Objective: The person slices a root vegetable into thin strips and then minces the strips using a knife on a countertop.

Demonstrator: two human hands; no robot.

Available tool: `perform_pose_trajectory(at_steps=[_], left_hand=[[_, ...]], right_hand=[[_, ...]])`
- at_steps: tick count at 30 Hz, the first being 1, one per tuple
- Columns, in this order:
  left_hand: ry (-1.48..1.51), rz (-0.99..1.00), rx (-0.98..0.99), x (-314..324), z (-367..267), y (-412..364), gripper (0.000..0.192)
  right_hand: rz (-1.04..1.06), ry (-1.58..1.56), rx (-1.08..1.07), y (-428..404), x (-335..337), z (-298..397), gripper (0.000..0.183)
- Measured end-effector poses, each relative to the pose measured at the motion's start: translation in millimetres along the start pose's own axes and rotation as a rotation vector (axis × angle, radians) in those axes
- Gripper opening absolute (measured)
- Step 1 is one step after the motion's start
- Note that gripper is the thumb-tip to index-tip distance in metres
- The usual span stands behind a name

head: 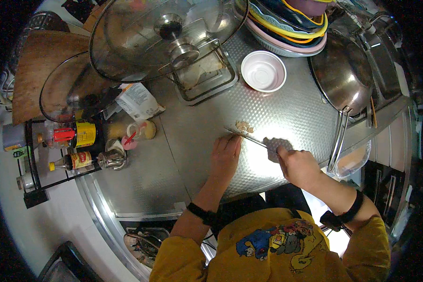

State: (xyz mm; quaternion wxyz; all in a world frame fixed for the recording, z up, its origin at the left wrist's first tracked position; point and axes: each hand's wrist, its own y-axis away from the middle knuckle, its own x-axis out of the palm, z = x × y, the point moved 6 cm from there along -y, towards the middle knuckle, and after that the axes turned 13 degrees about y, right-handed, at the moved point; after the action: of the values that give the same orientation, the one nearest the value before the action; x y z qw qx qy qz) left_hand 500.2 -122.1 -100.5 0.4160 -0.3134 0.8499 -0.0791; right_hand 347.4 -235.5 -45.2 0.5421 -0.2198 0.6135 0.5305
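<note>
My right hand [299, 165] grips the handle of a knife [250, 137], whose blade is seen nearly edge-on and slants up to the left over the steel counter. Against the near side of the blade, my left hand [225, 155] rests with its fingers bent and close together. Whatever lies under its fingertips is hidden. Thin, light-brown slices of food [244, 126] lie in a small heap just beyond the blade; I cannot tell what food they are.
A white bowl [263, 71] stands beyond the slices. At right is a steel wok [349, 74], its handle reaching toward the counter edge. Stacked plastic basins [289, 46], a glass lid [134, 46] and a metal tray [229, 81] stand at the back. Sauce bottles [81, 160] are at left.
</note>
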Motion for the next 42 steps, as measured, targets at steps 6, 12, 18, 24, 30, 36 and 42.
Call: perform_pose_trajectory(at_steps=[6, 12, 18, 24, 30, 36, 42], left_hand=[[-0.001, -0.004, -0.009, 2, 2, 1, 0.016], [-0.001, -0.009, -0.015, 5, 5, 1, 0.013], [0.046, -0.008, -0.068, -1, 3, -1, 0.014], [0.069, 0.006, -0.081, -5, 1, 2, 0.016], [0.001, -0.007, -0.018, 0, 1, 4, 0.016], [-0.027, 0.011, -0.019, 2, 0, 3, 0.015], [0.007, 0.011, -0.061, 3, 2, 3, 0.014]], right_hand=[[0.014, 0.01, 0.013, -2, 3, 0, 0.02], [0.015, -0.003, 0.019, -7, 13, 0, 0.021], [-0.047, -0.04, 0.031, -9, 17, -3, 0.023], [-0.053, -0.034, 0.014, -5, 12, -3, 0.023], [0.021, -0.016, 0.018, -2, 7, 0, 0.025], [0.033, 0.014, 0.022, -3, 7, 1, 0.025], [0.064, 0.037, 0.022, -6, 17, 0, 0.027]])
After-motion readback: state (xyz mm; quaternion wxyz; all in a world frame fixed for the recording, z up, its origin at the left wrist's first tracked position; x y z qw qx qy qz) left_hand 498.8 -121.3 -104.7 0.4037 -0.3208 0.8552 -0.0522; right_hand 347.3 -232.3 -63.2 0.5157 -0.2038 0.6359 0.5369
